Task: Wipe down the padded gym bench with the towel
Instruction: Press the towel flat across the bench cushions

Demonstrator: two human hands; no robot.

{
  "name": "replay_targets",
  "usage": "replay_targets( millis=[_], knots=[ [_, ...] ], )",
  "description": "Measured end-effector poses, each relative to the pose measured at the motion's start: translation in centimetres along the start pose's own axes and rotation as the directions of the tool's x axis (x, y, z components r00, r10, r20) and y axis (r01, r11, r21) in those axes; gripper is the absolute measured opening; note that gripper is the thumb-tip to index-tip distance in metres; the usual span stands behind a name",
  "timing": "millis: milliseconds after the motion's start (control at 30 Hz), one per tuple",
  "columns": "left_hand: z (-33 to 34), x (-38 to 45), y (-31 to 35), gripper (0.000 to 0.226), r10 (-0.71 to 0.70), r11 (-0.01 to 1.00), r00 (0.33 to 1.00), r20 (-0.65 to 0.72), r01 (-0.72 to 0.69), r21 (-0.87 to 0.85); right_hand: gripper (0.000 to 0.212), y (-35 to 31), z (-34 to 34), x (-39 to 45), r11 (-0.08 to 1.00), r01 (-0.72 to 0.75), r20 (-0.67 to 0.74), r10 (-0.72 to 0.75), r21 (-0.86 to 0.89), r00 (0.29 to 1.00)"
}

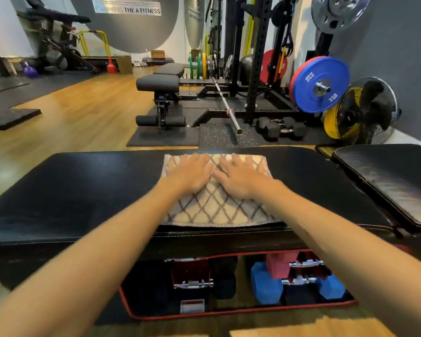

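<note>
Both arms extend forward; the left hand and right hand lie palm-down, side by side, fingers straight and spread, pressing flat on the beige diamond-patterned towel. The towel lies spread across the middle of the black padded bench. Beyond, on wooden flooring, stand a black squat rack and a blue weight plate.

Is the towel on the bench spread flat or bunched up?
Spread flat: the towel lies as a smooth rectangle on the bench under both flat hands.
</note>
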State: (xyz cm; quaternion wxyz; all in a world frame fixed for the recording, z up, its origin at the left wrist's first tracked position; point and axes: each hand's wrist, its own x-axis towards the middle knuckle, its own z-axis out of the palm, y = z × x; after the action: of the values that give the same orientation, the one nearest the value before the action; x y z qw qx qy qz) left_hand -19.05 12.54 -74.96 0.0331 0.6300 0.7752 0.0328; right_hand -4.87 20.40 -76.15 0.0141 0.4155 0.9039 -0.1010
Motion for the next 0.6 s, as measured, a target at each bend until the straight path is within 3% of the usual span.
replay_targets(
  millis=[67, 133, 600],
  knots=[
    [3.1, 1.0, 0.3, 0.053, -0.137, 0.987, 0.990, 0.042, 0.140, -0.081, 0.065, -0.2, 2.3, 0.8, 0.999, -0.042, 0.051, 0.043, -0.018, 0.998],
    [4.6, 2.2, -0.3, 0.055, -0.201, 0.973, 0.979, 0.017, 0.202, -0.115, 0.065, 0.4, 3.0, 1.8, 0.999, -0.044, 0.008, 0.045, -0.008, 0.999],
    [4.2, 9.6, -1.6, 0.055, -0.247, 0.965, 0.969, -0.024, 0.243, -0.098, 0.063, 2.0, 1.0, 9.2, 0.999, -0.053, -0.053, 0.053, 0.002, 0.997]
  ],
)
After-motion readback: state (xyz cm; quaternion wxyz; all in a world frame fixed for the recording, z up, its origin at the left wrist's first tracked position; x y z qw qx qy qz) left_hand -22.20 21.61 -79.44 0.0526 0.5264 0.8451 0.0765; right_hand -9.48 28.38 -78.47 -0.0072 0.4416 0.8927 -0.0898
